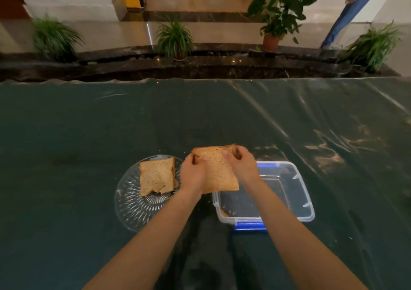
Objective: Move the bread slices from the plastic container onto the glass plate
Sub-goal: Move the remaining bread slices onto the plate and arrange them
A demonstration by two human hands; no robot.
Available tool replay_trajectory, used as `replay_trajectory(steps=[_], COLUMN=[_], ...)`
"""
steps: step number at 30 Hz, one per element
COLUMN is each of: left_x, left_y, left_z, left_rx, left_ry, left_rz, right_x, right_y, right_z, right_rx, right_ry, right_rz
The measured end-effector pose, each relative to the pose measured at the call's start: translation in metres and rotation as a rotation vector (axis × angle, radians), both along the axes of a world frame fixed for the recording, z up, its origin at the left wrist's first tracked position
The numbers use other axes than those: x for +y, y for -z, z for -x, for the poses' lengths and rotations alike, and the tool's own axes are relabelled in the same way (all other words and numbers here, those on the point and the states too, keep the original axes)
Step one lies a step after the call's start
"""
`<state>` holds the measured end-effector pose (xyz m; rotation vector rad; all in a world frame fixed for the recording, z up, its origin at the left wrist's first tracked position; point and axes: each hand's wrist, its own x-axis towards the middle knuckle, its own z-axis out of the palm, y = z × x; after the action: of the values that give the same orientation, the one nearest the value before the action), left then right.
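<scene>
A dark green plastic-covered table (200, 116) is filling the foreground; potted plants (279, 16) are lining the glossy floor (211, 31) beyond.

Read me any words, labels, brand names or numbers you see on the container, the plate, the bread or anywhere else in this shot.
None can be read.
Plastic container: no label or print visible; blue clips are plain.
Glass plate: only a cut pattern.
Bread slices: nothing printed.
Background: no readable sign.

A bench (89, 123) under a dark green, glossy wrinkled cover carries a glass plate (131, 203) on the left and, near it, a clear plastic container (308, 200) with blue clips.
</scene>
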<state>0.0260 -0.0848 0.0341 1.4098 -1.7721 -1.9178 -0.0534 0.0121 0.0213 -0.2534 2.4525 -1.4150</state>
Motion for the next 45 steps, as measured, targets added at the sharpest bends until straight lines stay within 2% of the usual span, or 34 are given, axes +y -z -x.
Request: replay_trajectory(steps=[10, 14, 19, 22, 31, 37, 45], left_x=[-0.089, -0.118, -0.145, -0.153, -0.154, -0.155, -0.152], left_y=[0.028, 0.036, 0.046, 0.051, 0.074, 0.08, 0.077], left_z=[-0.063, -0.069, -0.066, -0.062, -0.063, -0.065, -0.067], left_rx=[-0.058, -0.08, -0.178, -0.224, -0.25, -0.261, -0.306], left_ry=[-0.159, -0.166, -0.075, -0.034, 0.083, 0.125, 0.143], left_rz=[-0.088, -0.113, -0.056, -0.005, 0.18, 0.175, 0.175], right_x=[-0.107, -0.134, -0.16, -0.167, -0.166, -0.159, -0.154], right_y=[0.026, 0.038, 0.056, 0.065, 0.084, 0.091, 0.094], right_z=[-0.053, -0.06, -0.063, -0.063, -0.061, -0.061, -0.056], right_rx=[-0.067, -0.111, -0.174, -0.18, -0.037, 0.027, -0.005], right_ry=[-0.108, -0.117, -0.058, -0.009, -0.067, -0.149, -0.178], right_rz=[-0.147, -0.176, -0.19, -0.171, -0.318, -0.337, -0.264])
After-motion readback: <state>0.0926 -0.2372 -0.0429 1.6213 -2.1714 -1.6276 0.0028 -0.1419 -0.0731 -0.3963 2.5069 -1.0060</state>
